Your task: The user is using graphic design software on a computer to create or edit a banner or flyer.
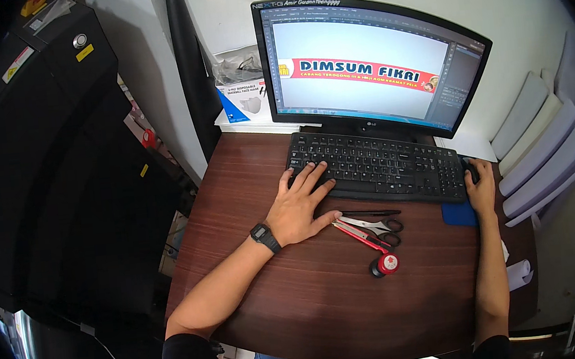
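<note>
From where I stand, the left hand (298, 207) lies released and palm down, fingers spread, its fingertips on the left end of the black keyboard (376, 165). Its thumb points toward the right hand (480, 185), and a dark wristwatch (264, 238) sits just behind it. The right hand is curled over a black mouse (468, 174), grasping it at the keyboard's right end.

Most of the mouse is hidden under those fingers, and the blue mouse pad (458, 214) is partly covered by the right hand and wrist. The left hand covers some of the keys. I can't tell whether its thumb touches the red cutter (363, 236) beside it; the cutter and the scissors (371, 227) overlap, their tips near that thumb. Both upper arms are cut off below.

Between the hands, on the brown worktop (280, 318), a slim dark stick (367, 213) lies just in front of the keyboard, and a round red-and-black object (390, 262) sits nearer the person. Beyond both hands stands a lit monitor (357, 38) showing a red banner design. Past the left hand are a white box (249, 94) and a blue triangular piece (231, 107); pale rolls (537, 145) lean beyond the right. A big black machine (58, 174) fills the space well left of the left hand.
</note>
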The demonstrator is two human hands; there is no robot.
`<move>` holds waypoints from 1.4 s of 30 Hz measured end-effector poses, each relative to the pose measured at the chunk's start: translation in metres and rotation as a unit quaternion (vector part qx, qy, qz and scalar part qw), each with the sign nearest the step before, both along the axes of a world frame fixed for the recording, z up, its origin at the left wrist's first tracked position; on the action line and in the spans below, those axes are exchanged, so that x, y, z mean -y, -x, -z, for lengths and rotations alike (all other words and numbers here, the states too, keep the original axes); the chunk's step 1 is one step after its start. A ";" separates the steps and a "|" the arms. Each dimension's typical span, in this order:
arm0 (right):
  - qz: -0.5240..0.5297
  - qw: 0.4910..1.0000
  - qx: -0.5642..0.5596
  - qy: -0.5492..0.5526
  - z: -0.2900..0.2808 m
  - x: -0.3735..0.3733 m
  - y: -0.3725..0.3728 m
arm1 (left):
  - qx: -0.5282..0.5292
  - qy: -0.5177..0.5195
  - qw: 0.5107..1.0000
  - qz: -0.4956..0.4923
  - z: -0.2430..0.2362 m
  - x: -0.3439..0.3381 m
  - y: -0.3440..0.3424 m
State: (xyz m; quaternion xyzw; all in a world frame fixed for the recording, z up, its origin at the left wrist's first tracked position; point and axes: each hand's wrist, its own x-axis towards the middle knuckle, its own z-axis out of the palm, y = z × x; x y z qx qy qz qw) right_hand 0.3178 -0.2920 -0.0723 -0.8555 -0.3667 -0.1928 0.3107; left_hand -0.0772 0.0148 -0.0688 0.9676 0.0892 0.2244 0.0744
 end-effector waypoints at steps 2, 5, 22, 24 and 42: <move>0.001 1.000 0.005 -0.003 -0.002 0.002 -0.001 | 0.000 0.000 1.000 0.000 -0.003 0.001 0.000; 0.003 1.000 0.012 -0.001 0.002 0.003 -0.007 | 0.000 0.000 1.000 0.000 -0.001 0.000 -0.001; 0.001 1.000 0.031 -0.001 0.004 0.003 -0.006 | -0.007 0.003 1.000 0.001 0.000 -0.002 -0.001; -0.002 0.999 0.045 0.004 0.006 0.005 -0.009 | -0.009 0.004 1.000 0.001 -0.001 -0.001 -0.002; -0.005 1.000 0.007 -0.029 -0.001 0.001 0.000 | 0.005 0.016 1.000 0.004 -0.004 0.000 -0.001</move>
